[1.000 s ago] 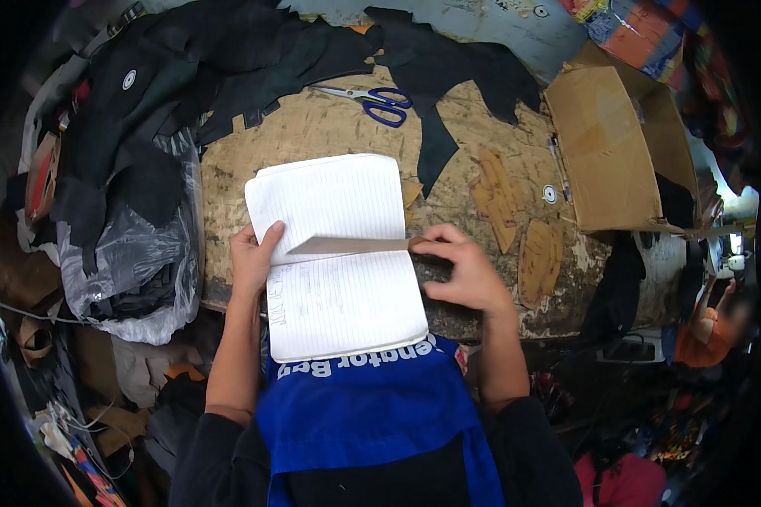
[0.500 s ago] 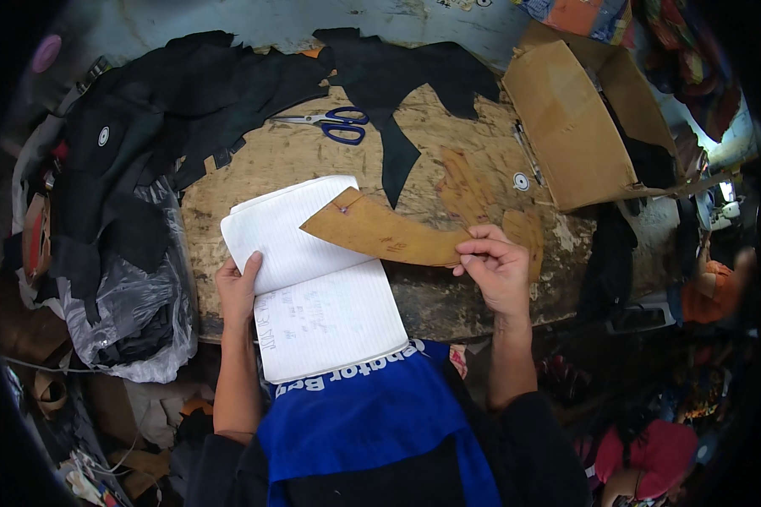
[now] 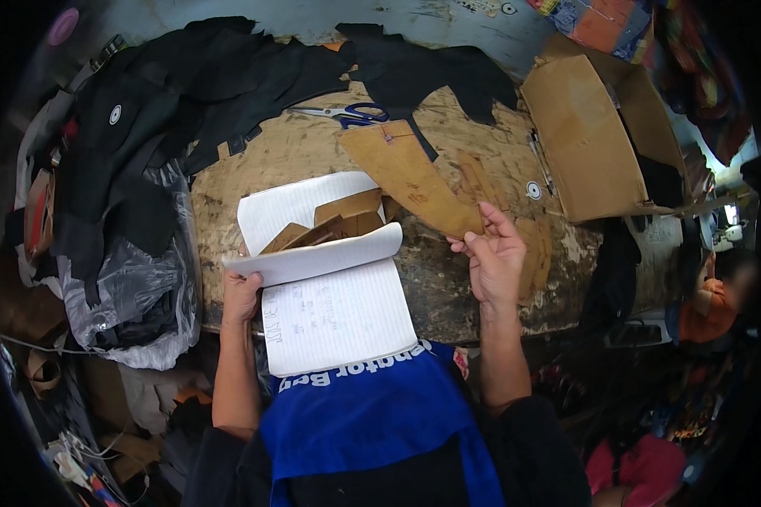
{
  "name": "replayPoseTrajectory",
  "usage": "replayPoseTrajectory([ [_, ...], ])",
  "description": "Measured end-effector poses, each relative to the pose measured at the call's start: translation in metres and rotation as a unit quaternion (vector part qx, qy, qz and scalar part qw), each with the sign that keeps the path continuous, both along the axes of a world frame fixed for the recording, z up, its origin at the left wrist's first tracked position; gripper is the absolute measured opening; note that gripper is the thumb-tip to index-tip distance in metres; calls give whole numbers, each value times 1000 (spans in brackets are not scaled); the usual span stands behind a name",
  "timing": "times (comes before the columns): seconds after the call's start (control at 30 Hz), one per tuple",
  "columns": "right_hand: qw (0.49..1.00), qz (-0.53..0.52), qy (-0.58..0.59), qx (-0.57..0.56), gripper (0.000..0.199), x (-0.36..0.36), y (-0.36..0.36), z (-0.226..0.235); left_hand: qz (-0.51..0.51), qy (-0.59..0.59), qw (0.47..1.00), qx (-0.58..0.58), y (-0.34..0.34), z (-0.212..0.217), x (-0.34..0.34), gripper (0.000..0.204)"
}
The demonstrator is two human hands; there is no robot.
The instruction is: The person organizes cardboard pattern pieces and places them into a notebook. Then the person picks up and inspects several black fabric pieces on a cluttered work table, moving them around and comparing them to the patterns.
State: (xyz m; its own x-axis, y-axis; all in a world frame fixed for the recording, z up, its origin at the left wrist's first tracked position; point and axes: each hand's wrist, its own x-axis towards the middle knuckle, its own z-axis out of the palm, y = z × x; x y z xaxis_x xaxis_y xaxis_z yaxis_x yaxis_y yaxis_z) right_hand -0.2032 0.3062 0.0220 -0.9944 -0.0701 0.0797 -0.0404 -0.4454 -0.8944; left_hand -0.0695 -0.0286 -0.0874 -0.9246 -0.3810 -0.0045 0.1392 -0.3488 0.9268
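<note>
A lined notebook [image 3: 338,317] lies open at the near edge of the wooden work table, partly over my lap. My left hand [image 3: 243,297] grips its left edge, thumb on top, and some leaves are lifted and curled toward me. Behind them, several brown cardboard pieces [image 3: 347,224] rest inside the notebook. My right hand [image 3: 495,258] pinches the lower end of a curved brown pattern piece [image 3: 410,173], raised to the right of the notebook. Its wide far end overlaps the view of the blue-handled scissors [image 3: 365,112].
Black sheet material [image 3: 211,76] spreads along the table's [image 3: 304,156] far and left sides. A cardboard box [image 3: 579,139] stands at the far right. A clear plastic bag [image 3: 131,313] hangs at the left. Another person [image 3: 708,308] in orange is at the right.
The notebook leaves have been lifted toward me, revealing brown pieces inside. The pattern piece has swung off the page, its wide end now pointing farther away.
</note>
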Motion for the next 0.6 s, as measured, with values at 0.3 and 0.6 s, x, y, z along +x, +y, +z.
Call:
replayPoseTrajectory([
  [0.3, 992, 94, 42, 75, 39, 3, -15, 13, -49, -61, 996, -53, -9, 6, 3, 33],
  [0.6, 981, 133, 97, 104, 39, -1, -22, 36, -38, 16, 992, -116, -5, 11, 0, 33],
])
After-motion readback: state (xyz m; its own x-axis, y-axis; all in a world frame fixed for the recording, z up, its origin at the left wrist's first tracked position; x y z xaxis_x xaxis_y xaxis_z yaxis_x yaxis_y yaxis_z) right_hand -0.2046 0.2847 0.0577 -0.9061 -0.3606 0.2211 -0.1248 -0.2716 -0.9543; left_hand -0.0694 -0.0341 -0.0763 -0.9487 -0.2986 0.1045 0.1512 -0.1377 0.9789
